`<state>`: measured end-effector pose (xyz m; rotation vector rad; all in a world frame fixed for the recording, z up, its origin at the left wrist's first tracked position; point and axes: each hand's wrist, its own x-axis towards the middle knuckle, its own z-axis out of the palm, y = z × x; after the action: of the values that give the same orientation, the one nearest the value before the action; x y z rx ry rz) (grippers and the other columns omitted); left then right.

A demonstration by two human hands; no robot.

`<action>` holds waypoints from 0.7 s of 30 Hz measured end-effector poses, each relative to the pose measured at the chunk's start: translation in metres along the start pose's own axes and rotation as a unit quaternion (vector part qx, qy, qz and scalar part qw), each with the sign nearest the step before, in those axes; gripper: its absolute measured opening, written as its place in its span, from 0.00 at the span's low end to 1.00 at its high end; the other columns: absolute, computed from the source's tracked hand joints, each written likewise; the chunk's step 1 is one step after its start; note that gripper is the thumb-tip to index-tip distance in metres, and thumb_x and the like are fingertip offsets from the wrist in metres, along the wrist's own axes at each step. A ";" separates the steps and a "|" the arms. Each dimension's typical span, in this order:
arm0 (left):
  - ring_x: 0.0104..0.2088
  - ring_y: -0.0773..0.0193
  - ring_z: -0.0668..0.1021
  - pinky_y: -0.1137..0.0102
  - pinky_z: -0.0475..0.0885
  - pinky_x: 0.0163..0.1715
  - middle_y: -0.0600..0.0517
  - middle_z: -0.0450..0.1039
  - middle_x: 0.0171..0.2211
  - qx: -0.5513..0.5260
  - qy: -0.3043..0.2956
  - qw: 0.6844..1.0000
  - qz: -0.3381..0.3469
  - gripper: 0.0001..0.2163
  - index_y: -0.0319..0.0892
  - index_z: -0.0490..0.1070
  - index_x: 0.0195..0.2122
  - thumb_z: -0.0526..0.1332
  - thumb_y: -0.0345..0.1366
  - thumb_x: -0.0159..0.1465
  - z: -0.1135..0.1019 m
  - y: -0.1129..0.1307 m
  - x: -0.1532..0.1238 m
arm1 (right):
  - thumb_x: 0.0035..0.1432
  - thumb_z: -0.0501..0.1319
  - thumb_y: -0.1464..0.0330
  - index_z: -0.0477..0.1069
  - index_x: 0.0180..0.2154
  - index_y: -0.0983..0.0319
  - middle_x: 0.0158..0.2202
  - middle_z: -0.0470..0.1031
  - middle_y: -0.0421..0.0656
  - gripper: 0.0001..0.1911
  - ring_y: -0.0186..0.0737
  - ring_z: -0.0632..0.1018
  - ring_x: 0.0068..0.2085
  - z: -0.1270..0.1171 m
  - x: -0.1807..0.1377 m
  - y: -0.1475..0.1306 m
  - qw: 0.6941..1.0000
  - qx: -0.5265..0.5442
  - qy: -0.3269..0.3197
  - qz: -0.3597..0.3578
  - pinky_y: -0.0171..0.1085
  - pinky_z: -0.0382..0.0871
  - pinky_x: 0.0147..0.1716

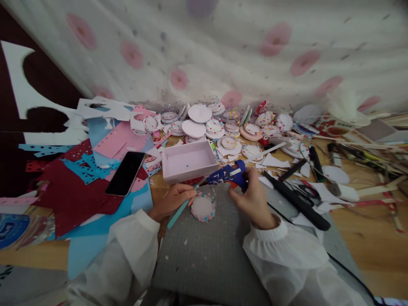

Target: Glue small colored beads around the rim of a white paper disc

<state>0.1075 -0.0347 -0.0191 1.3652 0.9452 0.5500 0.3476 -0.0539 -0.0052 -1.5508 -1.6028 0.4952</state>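
My right hand [253,199] is closed round the handle of a blue hot glue gun [227,173], whose nozzle points left. In a pinch, my left hand [174,199] holds a narrow teal strip [177,216] that slants down toward me. The nozzle is close to the strip's upper end; I cannot tell whether they touch. Just below the nozzle, a round white disc [203,207] edged with small pink and teal dots lies on the grey cutting mat [204,255]. Behind the glue gun stands a shallow pale pink box [188,171].
A black phone [125,173] lies on coloured sheets at left. Stacked white paper discs [199,114] line the back by the curtain. At right are scissors [306,191], a long black tool [298,203] and wooden sticks. The glue gun's cord [347,272] trails right.
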 end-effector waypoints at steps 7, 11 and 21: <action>0.20 0.71 0.62 0.73 0.54 0.22 0.56 0.61 0.18 0.001 0.000 1.000 0.002 0.18 0.39 0.61 0.17 0.56 0.41 0.61 0.001 0.003 0.000 | 0.47 0.59 0.70 0.57 0.40 0.58 0.33 0.67 0.40 0.16 0.39 0.70 0.32 0.001 -0.001 0.000 1.000 -0.024 0.013 -0.005 0.38 0.64 0.31; 0.21 0.70 0.63 0.73 0.56 0.23 0.56 0.60 0.18 0.009 0.004 1.000 -0.005 0.19 0.39 0.61 0.17 0.56 0.43 0.62 0.001 0.001 0.000 | 0.48 0.59 0.69 0.57 0.40 0.58 0.33 0.67 0.40 0.16 0.39 0.70 0.32 0.000 -0.001 0.000 0.999 -0.031 0.008 -0.002 0.38 0.63 0.31; 0.22 0.69 0.64 0.72 0.57 0.24 0.55 0.61 0.18 0.016 -0.007 1.000 0.018 0.19 0.39 0.61 0.17 0.55 0.43 0.63 0.000 0.001 0.001 | 0.48 0.58 0.70 0.57 0.41 0.58 0.34 0.68 0.41 0.17 0.40 0.71 0.33 0.000 -0.002 -0.001 1.000 -0.024 0.000 -0.014 0.39 0.65 0.32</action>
<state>0.1076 -0.0338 -0.0184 1.4149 0.9226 0.5538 0.3465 -0.0560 -0.0048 -1.5616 -1.6447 0.4444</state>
